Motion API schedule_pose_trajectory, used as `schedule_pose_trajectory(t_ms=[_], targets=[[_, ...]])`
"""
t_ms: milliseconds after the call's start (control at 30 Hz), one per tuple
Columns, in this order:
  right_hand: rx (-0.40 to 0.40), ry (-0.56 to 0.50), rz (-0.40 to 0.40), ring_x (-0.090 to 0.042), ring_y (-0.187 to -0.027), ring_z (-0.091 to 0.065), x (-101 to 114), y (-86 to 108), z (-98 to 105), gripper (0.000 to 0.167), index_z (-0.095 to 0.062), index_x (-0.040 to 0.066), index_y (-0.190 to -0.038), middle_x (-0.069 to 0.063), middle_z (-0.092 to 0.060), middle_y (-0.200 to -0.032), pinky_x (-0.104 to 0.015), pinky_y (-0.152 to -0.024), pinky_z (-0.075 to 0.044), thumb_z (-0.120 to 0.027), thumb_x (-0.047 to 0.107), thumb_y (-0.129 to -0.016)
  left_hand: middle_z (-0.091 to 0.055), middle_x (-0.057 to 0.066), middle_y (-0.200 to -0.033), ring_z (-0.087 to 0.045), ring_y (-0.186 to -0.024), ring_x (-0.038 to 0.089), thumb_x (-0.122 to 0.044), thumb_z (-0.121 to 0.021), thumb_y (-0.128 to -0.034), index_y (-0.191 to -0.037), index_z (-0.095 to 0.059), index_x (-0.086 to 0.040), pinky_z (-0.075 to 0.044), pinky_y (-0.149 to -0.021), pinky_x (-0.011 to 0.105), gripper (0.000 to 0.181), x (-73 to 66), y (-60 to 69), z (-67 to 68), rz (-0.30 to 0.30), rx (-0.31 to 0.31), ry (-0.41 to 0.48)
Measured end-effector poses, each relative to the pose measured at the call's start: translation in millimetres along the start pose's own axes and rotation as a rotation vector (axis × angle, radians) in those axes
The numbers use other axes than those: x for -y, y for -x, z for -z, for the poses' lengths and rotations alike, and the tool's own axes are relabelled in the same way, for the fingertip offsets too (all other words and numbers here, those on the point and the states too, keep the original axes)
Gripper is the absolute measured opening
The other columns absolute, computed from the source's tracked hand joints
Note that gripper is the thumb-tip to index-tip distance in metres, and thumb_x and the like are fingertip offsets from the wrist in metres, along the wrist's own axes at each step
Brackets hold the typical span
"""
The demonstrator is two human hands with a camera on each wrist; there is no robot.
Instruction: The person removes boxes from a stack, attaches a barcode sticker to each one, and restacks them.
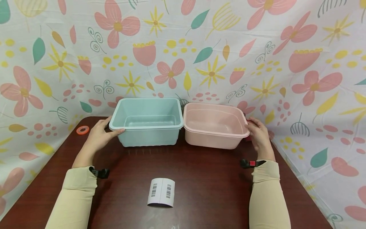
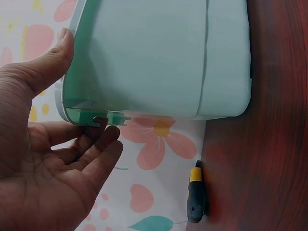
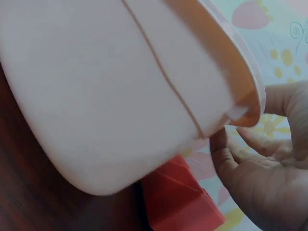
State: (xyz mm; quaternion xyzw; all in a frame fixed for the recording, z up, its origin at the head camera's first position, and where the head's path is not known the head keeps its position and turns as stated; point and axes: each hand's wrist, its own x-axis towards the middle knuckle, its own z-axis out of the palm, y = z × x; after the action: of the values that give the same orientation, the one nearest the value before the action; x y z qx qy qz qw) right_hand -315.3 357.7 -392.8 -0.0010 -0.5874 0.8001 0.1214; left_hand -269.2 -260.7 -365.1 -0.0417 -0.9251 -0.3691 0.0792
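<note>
A light blue plastic basin (image 1: 148, 136) stands towards the back of the table, left of a pink plastic basin (image 1: 213, 140). My left hand (image 1: 98, 136) grips the blue basin's left end, thumb on the rim; in the left wrist view its curled fingers (image 2: 103, 144) reach beneath the rim. At the pink basin's right end, my right hand (image 1: 258, 133) holds the rim. The right wrist view shows those fingers (image 3: 224, 154) bent under the rim, the thumb partly hidden. Both basins look empty inside, and their neighbouring rims are close together.
An orange ring (image 1: 83, 132) lies at the table's left edge. Behind the blue basin is a black-and-yellow tool (image 2: 195, 195). A red block-like object (image 3: 180, 197) sits behind the pink one. A curved white paper with barcodes (image 1: 161, 190) lies in front. Flowered cloth (image 1: 171, 47) hangs behind.
</note>
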Motion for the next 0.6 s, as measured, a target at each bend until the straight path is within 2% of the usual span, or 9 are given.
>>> schedule_pose_trajectory(t_ms=[133,233,367,433,500,533,600], targets=[[-0.079,-0.004,0.024,-0.012,-0.103,-0.063,-3.2,-1.9,-4.3,0.032,-0.055,0.005,-0.122,-0.006,-0.066,-0.111,-0.019,-0.084,-0.051,-0.062,-0.007,-0.094,-0.035,0.028,-0.149,-0.034,-0.137,0.048,-0.061,-0.07,-0.0863,-0.16,-0.021,-0.01,-0.03,-0.105,0.069,0.103,-1.2,1.1,0.4,-0.005,-0.004,0.003],[-0.153,0.053,0.026,-0.01,-0.095,-0.062,-4.1,-3.3,-8.1,0.024,-0.061,0.004,-0.119,-0.003,-0.066,-0.108,-0.017,-0.077,-0.05,-0.064,0.001,-0.096,-0.037,0.027,-0.148,-0.036,-0.135,0.047,-0.062,-0.071,-0.086,-0.16,-0.022,-0.011,-0.031,-0.105,0.069,0.102,-2.0,1.2,0.6,-0.014,-0.005,0.0],[-0.215,0.219,0.008,-0.009,-0.091,-0.057,-0.8,-3.0,-11.5,0.022,-0.064,0.01,-0.118,0.0,-0.061,-0.111,-0.017,-0.07,-0.048,-0.065,0.019,-0.098,-0.04,0.028,-0.144,-0.04,-0.13,0.045,-0.06,-0.071,-0.0864,-0.158,-0.03,-0.007,-0.035,-0.101,0.066,0.098,-4.1,-0.2,1.0,-0.046,-0.013,-0.009],[-0.23,0.306,0.014,-0.009,-0.1,-0.055,3.7,-1.5,-14.3,0.024,-0.065,0.014,-0.118,0.001,-0.061,-0.117,-0.018,-0.077,-0.046,-0.066,0.027,-0.097,-0.037,0.03,-0.145,-0.041,-0.128,0.046,-0.057,-0.071,-0.0876,-0.156,-0.031,-0.002,-0.037,-0.099,0.066,0.097,-7.1,0.6,1.6,-0.066,-0.036,-0.019],[-0.241,0.398,0.039,-0.011,-0.109,-0.054,10.5,1.5,-19.2,0.028,-0.066,0.018,-0.121,0.0,-0.061,-0.123,-0.021,-0.087,-0.043,-0.065,0.033,-0.098,-0.034,0.03,-0.145,-0.04,-0.126,0.045,-0.053,-0.072,-0.0891,-0.154,-0.034,0.002,-0.038,-0.098,0.064,0.093,-12.9,3.1,2.7,-0.097,-0.089,-0.024],[-0.243,0.419,0.063,-0.011,-0.113,-0.053,14.2,3.2,-22.6,0.029,-0.066,0.018,-0.122,-0.001,-0.061,-0.125,-0.022,-0.092,-0.041,-0.065,0.033,-0.098,-0.033,0.029,-0.145,-0.041,-0.125,0.046,-0.051,-0.072,-0.0901,-0.153,-0.035,0.002,-0.038,-0.097,0.063,0.09,-17.3,5.4,3.4,-0.12,-0.122,-0.024],[-0.229,0.45,0.133,-0.013,-0.119,-0.052,22.9,8.3,-33.7,0.03,-0.067,0.018,-0.125,-0.004,-0.061,-0.131,-0.026,-0.1,-0.039,-0.064,0.032,-0.098,-0.039,0.025,-0.139,-0.048,-0.117,0.042,-0.042,-0.072,-0.0923,-0.147,-0.043,0.001,-0.043,-0.093,0.056,0.075,-30.1,11.0,4.3,-0.193,-0.176,0.01]])
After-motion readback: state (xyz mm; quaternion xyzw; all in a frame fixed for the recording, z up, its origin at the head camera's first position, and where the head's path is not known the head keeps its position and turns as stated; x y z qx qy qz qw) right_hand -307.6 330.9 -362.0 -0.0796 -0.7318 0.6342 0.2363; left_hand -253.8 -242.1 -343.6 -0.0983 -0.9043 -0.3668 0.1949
